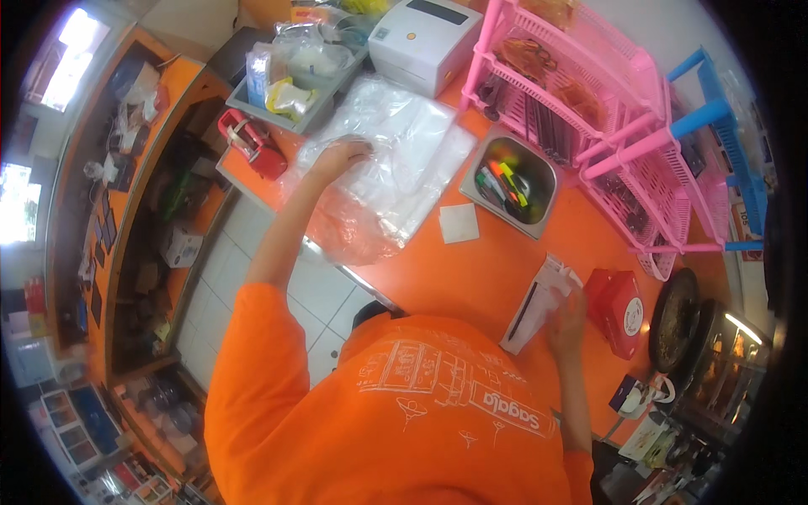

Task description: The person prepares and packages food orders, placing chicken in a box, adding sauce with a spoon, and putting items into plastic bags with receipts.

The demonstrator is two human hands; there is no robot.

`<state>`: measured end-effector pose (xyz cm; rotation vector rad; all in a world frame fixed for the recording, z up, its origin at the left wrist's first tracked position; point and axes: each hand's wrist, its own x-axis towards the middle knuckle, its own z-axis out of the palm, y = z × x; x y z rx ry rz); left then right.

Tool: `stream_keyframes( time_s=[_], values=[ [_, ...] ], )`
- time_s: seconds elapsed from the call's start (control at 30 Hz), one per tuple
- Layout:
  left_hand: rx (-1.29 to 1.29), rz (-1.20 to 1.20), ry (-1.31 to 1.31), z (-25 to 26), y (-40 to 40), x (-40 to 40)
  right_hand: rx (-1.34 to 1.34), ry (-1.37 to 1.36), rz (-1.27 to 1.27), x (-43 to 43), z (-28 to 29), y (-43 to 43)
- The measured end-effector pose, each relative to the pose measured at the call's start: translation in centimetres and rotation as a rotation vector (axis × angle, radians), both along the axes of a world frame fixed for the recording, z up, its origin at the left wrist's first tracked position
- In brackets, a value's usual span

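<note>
My left hand [342, 158] rests on a stack of clear plastic bags [404, 139] with its fingers together and bent. Whether it grips the plastic is hidden. Reddish see-through plastic [353, 227] lies at the near end of the stack. To the right, my right hand [568, 319] is blurred at the right edge of a white paper slip [519, 328]; a hold on it cannot be made out. A dark pen [524, 309] lies along that slip. Just beyond this hand sits a red box [615, 312] with a round white label.
A steel tub [543, 224] holds several markers, with a white square of paper [459, 223] beside it. Farther back stand a white label printer [423, 41], a grey tray [297, 120] of packets, a red tape dispenser [255, 148] and pink racks [568, 126].
</note>
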<state>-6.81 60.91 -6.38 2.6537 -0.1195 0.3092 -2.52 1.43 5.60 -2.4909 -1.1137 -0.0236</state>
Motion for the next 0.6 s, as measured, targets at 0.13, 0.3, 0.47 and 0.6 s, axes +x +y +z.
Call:
stream_keyframes(
  time_s=[0.13, 0.3, 0.47, 0.6],
  values=[
    [-0.076, 0.046, -0.032, 0.4, 0.1, 1.2, 0.014, 0.140, 0.064, -3.0, -0.5, 4.0],
    [0.159, 0.260, -0.197, 4.0, -1.7, 2.8, 0.118, 0.182, 0.193, -5.1, -2.2, 6.8],
    [0.401, -0.060, 0.377, 8.9, -4.2, -3.8, 0.371, 0.346, 0.317, -6.8, -3.4, 9.4],
    [0.220, -0.009, 0.529, 21.5, -12.1, -5.6, 0.402, 0.659, 0.347, -7.2, -3.8, 10.8]
  ],
)
